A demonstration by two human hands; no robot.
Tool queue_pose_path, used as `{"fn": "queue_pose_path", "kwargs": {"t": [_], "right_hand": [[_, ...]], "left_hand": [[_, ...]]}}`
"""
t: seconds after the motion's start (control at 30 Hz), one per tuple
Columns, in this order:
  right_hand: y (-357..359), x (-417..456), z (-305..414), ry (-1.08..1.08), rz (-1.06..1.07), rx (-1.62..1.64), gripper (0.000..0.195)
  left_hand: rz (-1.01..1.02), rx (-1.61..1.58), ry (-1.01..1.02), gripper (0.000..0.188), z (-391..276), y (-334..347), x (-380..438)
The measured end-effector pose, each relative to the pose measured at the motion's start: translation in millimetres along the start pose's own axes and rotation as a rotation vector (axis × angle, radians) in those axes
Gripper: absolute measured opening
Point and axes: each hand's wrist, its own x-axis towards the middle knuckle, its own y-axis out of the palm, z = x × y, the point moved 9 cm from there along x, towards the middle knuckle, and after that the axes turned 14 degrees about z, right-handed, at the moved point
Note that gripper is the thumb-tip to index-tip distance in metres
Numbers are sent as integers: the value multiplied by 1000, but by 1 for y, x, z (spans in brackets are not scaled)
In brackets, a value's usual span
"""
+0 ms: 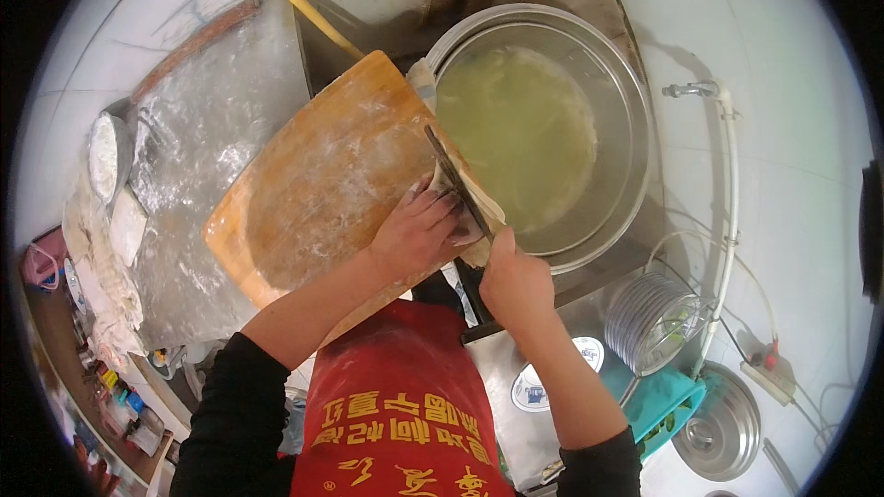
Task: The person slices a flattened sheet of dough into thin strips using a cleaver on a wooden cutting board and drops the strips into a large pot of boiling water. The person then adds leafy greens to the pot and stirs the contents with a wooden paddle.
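A floured wooden board (324,172) lies tilted, its right edge beside a large metal pot (621,221) of cloudy greenish liquid (518,131). My right hand (518,283) is closed around one end of a long dark blade (452,169), seen edge-on across pale dough (487,203) at the board's right edge. My left hand (421,224) rests on the board behind the blade, its fingers bent over the dough, part of which they hide. Part of the dough shows past the blade on the pot's side.
A floury metal worktop (200,124) carries a rolling pin (197,45) and a bowl of flour (107,159). Beyond the board is a yellow handle (311,10). To the right are a tap (690,90), stacked plates (649,324), a teal basket (663,400), a metal lid (725,428) and a power strip (766,381).
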Motion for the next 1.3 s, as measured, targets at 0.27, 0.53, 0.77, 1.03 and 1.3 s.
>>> {"fn": "queue_pose_path", "kwargs": {"t": [0.27, 0.53, 0.77, 1.03, 1.3], "right_hand": [[-2, -12, 4, -86, -89, -43, 18], [0, -27, 0, -71, -32, -30, 17], [-6, -22, 0, -47, 1, -38, 15], [-3, -10, 2, -67, -28, -24, 19], [-6, -8, 1, -69, -74, -19, 20]], "left_hand": [[20, 19, 5, 50, 2, 5, -5], [-27, 12, -22, 46, -1, -5, -4], [-48, -31, -47, 44, 0, -9, -5], [-19, -33, -28, 47, 0, -4, -10], [-3, 28, -36, 44, 2, 0, -9]]}}
